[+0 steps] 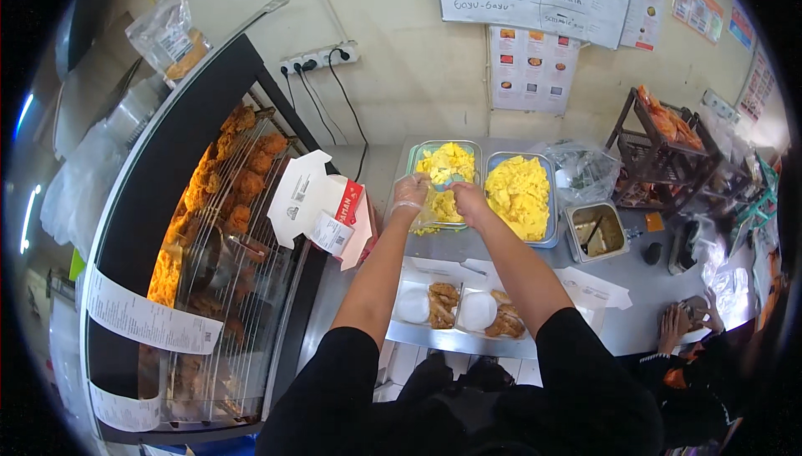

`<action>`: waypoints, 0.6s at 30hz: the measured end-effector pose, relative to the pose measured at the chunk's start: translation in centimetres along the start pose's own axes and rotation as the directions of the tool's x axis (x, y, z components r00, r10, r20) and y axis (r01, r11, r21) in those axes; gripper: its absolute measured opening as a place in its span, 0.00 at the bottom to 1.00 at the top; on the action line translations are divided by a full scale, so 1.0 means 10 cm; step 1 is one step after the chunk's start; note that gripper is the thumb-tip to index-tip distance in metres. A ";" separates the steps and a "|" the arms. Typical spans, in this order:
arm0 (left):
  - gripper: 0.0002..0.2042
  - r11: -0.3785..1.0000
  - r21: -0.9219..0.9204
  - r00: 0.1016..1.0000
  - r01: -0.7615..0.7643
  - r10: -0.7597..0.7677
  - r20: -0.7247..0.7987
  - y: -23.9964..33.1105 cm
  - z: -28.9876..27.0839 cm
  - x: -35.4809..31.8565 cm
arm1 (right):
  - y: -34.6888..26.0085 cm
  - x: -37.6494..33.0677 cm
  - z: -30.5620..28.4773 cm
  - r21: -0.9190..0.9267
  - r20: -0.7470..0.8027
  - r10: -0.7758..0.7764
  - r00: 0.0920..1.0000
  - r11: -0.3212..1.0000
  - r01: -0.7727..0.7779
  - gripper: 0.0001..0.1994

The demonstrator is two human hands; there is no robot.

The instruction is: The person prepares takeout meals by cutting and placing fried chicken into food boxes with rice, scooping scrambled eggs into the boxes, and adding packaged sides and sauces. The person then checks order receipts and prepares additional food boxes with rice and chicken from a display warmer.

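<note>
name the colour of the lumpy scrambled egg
The lumpy scrambled egg is yellow, clearest in the head view.

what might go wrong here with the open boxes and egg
The open boxes sit close to the counter's front edge, so a bump could push one off. The right forearm reaches past them and might brush the chicken. The heaped egg could spill if its tray gets knocked.
</note>
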State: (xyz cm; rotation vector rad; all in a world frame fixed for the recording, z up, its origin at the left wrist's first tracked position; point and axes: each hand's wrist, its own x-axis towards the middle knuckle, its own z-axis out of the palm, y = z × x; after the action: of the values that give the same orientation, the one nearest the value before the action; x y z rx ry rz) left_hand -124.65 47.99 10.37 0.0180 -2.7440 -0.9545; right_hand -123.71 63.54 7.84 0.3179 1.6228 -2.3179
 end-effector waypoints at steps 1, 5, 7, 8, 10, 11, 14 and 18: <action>0.11 0.994 0.076 0.996 -0.075 0.071 0.049 -0.03 0.00 0.01 | 0.00 -0.02 -0.04 0.028 -0.029 0.002 1.000 1.000 -0.001 0.08; 0.17 0.955 0.240 0.977 -0.173 0.136 0.164 -0.53 0.06 0.20 | -0.15 -0.22 0.03 0.066 0.011 -0.027 1.000 0.997 0.026 0.08; 0.20 0.963 0.142 0.960 -0.228 0.197 0.199 -0.57 0.00 0.19 | -0.17 -0.32 0.00 0.048 -0.064 -0.062 0.996 0.997 0.065 0.08; 0.23 0.964 0.053 0.946 -0.262 0.245 0.214 -0.52 -0.11 0.13 | -0.17 -0.38 -0.02 0.045 -0.081 -0.043 0.996 0.998 0.047 0.08; 0.25 0.969 0.173 0.932 -0.175 0.106 0.347 -0.29 -0.52 0.06 | -0.20 -0.48 0.00 0.098 -0.024 -0.146 0.989 0.984 0.147 0.08; 0.24 0.985 0.040 0.964 -0.167 0.155 0.216 -0.40 -0.74 0.01 | -0.23 -0.58 0.11 0.113 0.006 -0.159 0.987 0.981 0.157 0.08; 0.17 0.960 -0.279 0.999 -0.020 0.029 0.027 -0.14 -1.21 -0.48 | -0.36 -1.07 0.10 0.088 -0.027 -0.193 0.981 0.977 0.195 0.10; 0.11 0.628 -0.777 0.987 0.044 0.092 0.129 -0.47 -1.55 -1.53 | -0.31 -1.84 0.35 0.116 0.085 -0.215 0.973 0.972 0.204 0.11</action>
State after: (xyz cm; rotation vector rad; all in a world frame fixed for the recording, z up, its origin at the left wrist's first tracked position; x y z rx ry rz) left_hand -106.54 36.15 15.94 -0.2556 -2.1807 -2.1353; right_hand -107.69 63.32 18.11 0.0562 1.5557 -2.5387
